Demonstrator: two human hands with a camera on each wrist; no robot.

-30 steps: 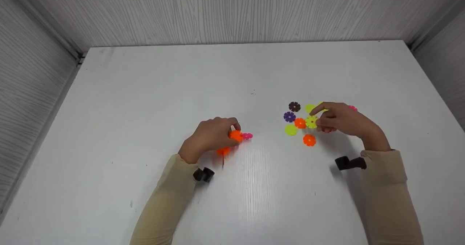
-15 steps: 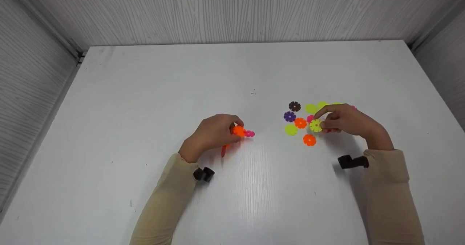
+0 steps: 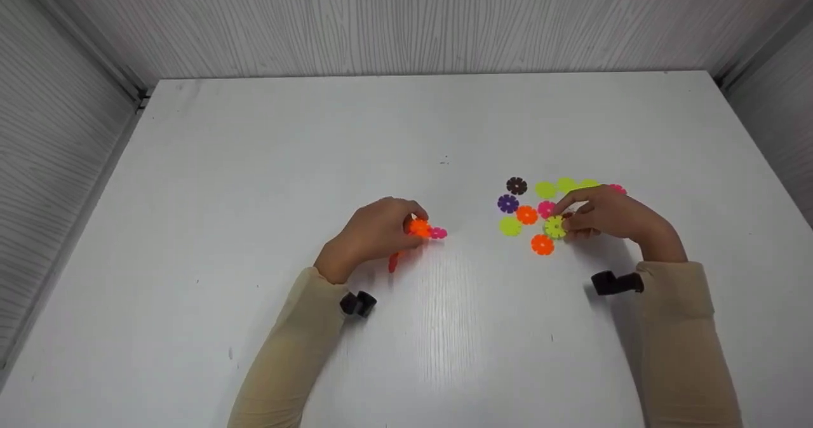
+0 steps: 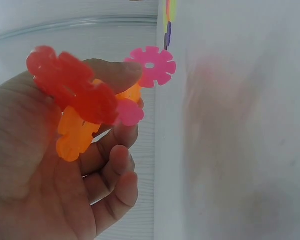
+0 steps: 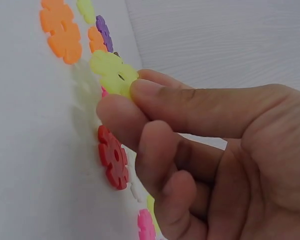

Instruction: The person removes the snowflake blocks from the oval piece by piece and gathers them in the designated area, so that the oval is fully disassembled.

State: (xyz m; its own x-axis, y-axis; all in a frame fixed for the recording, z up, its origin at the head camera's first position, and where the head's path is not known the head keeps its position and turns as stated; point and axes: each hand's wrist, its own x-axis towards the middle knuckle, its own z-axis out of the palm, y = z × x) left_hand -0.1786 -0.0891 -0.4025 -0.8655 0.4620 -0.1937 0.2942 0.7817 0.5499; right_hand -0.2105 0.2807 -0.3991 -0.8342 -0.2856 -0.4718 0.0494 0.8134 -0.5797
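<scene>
My left hand [image 3: 378, 228] grips a cluster of interlocking plastic snowflake discs between thumb and fingers. In the left wrist view the cluster shows a red disc [image 4: 72, 82], an orange disc [image 4: 75, 137] and a pink disc [image 4: 163, 67], slotted together at angles. Over the loose pieces on the right, my right hand [image 3: 616, 215] pinches a yellow-green snowflake disc [image 5: 106, 67] between thumb and fingertips. That disc is tilted up off the white table, and its shadow falls beneath. A red disc [image 5: 113, 156] lies under the right hand's fingers.
Several loose discs lie flat around the right hand, among them a brown disc [image 3: 516, 186], a purple disc [image 3: 508, 204], an orange disc [image 3: 542, 245] and a pink disc [image 3: 547, 209]. Grey wood-grain panels [image 3: 406, 21] stand along the table's back and sides.
The right hand has pinched the yellow-green disc and drawn it slightly right and nearer, uncovering a pink disc. The left hand has shifted a little up and right with its cluster.
</scene>
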